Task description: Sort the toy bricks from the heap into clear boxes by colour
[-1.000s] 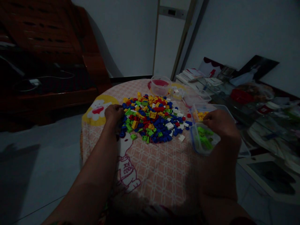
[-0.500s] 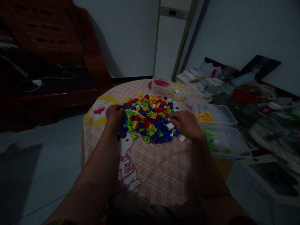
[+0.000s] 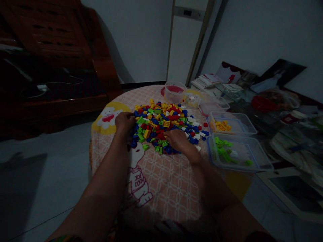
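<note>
A heap of toy building bricks [image 3: 153, 121] in yellow, red, blue, green and white covers the middle of the round table. My left hand [image 3: 124, 122] rests at the heap's left edge with its fingers curled; what they hold, if anything, is hidden. Over the front right of the heap reaches my right hand [image 3: 176, 139], its fingers pressed together at a small yellow brick [image 3: 165, 135] that they partly cover. Right of this hand, white, blue and red bricks [image 3: 194, 129] lie spread out loosely.
On the right stand a clear box with yellow bricks [image 3: 222, 125] and another clear box with green bricks [image 3: 223, 150]. Behind the heap is a round clear tub [image 3: 174, 95]. A glass table [image 3: 262, 117] with clutter borders the right side; a wooden bench [image 3: 63, 80] stands left.
My right hand has moved left and toward me, from the heap's right edge to its front. Bricks on the right now lie more widely spread. My left hand has stayed in place.
</note>
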Demonstrator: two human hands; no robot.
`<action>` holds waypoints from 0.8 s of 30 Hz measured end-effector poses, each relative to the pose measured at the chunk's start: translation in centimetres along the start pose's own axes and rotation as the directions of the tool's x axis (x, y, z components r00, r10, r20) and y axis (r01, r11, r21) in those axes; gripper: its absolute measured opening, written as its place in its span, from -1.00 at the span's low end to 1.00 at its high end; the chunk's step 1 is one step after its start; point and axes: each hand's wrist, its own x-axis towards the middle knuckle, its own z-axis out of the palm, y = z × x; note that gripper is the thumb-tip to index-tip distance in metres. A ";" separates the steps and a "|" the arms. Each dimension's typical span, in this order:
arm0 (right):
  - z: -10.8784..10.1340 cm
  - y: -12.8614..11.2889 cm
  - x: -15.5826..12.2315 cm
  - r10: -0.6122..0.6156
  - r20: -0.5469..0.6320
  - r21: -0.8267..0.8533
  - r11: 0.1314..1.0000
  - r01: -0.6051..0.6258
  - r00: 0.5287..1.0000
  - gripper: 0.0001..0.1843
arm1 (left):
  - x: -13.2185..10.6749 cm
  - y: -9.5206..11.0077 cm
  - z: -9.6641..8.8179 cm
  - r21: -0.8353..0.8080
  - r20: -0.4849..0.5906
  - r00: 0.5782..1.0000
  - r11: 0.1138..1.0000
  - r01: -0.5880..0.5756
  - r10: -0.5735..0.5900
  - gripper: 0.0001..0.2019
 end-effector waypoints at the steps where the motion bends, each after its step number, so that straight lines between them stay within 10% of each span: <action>1: -0.2 0.4 -0.1 0.014 -0.011 0.003 1.000 -0.014 1.000 -0.60 | 0.0 0.0 0.0 -0.004 0.001 1.000 1.000 0.001 -0.001 -0.51; 19: -1.3 4.5 -0.9 0.240 -0.237 0.126 0.969 -0.215 0.941 -0.67 | 0.6 -0.6 0.4 -0.033 -0.019 1.000 0.999 -0.001 0.000 -0.54; 24: -2.3 3.4 -1.7 0.097 -0.054 0.076 0.993 -0.093 0.994 -0.80 | 0.7 -0.6 0.4 -0.029 -0.035 0.999 0.999 -0.015 0.014 -0.54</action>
